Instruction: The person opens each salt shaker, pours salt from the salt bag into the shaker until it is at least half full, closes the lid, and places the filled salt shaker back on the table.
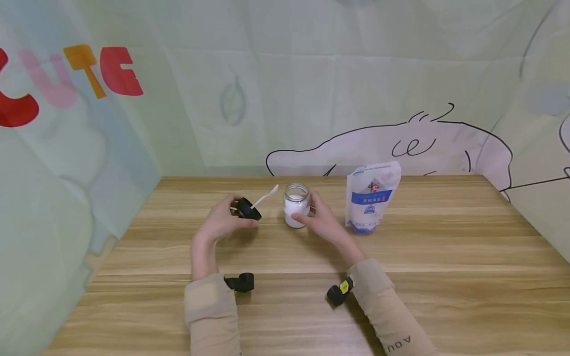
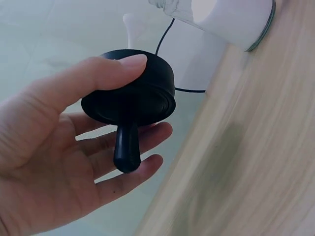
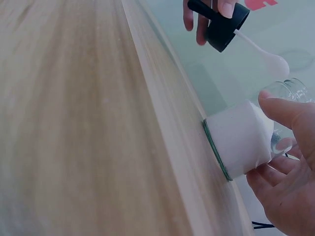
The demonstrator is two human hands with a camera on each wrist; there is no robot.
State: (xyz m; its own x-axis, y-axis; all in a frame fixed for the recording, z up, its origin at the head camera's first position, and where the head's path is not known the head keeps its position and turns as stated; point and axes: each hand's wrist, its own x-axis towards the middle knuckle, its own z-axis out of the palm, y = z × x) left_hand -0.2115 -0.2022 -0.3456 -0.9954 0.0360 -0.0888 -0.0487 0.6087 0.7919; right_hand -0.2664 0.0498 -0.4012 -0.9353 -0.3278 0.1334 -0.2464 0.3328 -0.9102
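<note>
My left hand pinches a black lid by its rim, thumb on one side and fingers on the other. A thin white spoon sticks out of the lid's inner face, its bowl pointing up toward the jar. From the lid's top a black knob handle juts out, seen in the left wrist view. My right hand grips an open glass jar from its right side, thumb in front. White granular contents fill the jar's lower part, their surface sloping in the right wrist view.
Right of the jar a white and blue pouch stands upright on the wooden table. A printed cloth backdrop hangs behind and along the sides. Small black wrist cameras sit at both cuffs.
</note>
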